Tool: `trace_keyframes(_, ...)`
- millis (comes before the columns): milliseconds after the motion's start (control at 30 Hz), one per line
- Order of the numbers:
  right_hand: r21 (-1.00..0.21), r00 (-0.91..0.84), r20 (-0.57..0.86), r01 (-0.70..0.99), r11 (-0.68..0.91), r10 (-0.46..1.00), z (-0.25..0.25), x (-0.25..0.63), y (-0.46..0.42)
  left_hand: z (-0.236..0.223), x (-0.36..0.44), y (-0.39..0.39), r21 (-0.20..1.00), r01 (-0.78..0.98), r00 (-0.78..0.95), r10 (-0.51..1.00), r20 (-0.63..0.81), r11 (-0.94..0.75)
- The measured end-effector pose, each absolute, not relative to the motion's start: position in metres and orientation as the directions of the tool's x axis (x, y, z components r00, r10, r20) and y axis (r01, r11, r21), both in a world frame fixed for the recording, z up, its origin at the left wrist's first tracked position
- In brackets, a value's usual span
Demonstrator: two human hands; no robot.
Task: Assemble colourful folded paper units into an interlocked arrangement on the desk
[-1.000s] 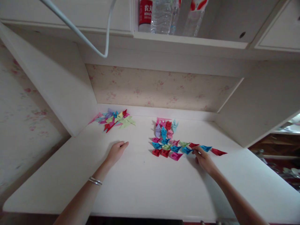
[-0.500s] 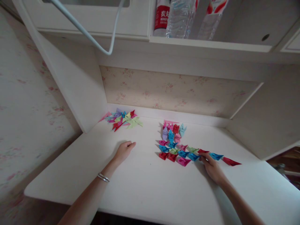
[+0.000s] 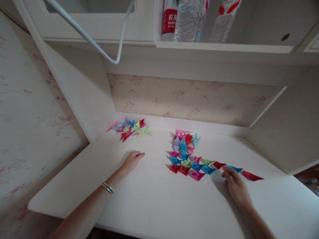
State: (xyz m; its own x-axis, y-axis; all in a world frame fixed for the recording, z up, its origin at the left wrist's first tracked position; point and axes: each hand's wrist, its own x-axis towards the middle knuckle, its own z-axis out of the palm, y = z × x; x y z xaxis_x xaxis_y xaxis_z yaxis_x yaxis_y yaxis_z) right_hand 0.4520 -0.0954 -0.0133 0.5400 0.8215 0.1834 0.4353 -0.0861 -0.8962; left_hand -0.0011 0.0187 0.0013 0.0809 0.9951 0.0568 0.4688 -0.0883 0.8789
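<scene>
Folded paper pieces in pink, red, blue, green and purple lie in close rows right of centre, with a blue one (image 3: 208, 170) at the end of a lower row. My right hand (image 3: 235, 186) is just right of it, fingers bent and slightly apart, with nothing visible between them. Its fingertips are by a red folded paper (image 3: 219, 165) and a blue folded paper (image 3: 234, 169); whether they touch is unclear. A longer red folded paper (image 3: 252, 176) ends that line. My left hand (image 3: 132, 161) rests closed on the white tabletop, away from the papers.
A loose pile of coloured folded papers (image 3: 132, 127) lies at the back left of the white desk (image 3: 154, 202). Plastic bottles (image 3: 188, 21) stand on the shelf above. A white cable or bar (image 3: 94, 43) hangs at upper left. Side panels (image 3: 82, 89) flank the desk.
My right hand has let go of the blue folded paper at the row's end and moved slightly right and back. My left hand stays in place. The view has shifted slightly.
</scene>
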Motion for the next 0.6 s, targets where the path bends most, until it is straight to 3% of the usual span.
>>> trace_keyframes(67,-0.912,0.579,0.163,0.398,-0.102,0.799,-0.015,0.454,-0.100,0.005,-0.002,0.028,0.832,0.546,0.107,0.993,0.048,-0.099)
trace_keyframes(233,-0.951,0.600,0.124,0.299,-0.078,0.790,-0.018,0.453,-0.107,0.031,-0.011,0.080,0.507,0.843,0.120,0.982,0.145,-0.178)
trace_keyframes(433,-0.978,0.651,0.103,0.205,-0.043,0.752,-0.019,0.456,-0.103,0.073,-0.032,0.161,0.310,0.937,0.102,0.974,0.203,-0.163)
trace_keyframes(600,-0.979,0.670,0.120,0.204,-0.025,0.733,-0.021,0.462,-0.099,0.082,-0.042,0.202,0.197,0.966,0.128,0.970,0.207,-0.170)
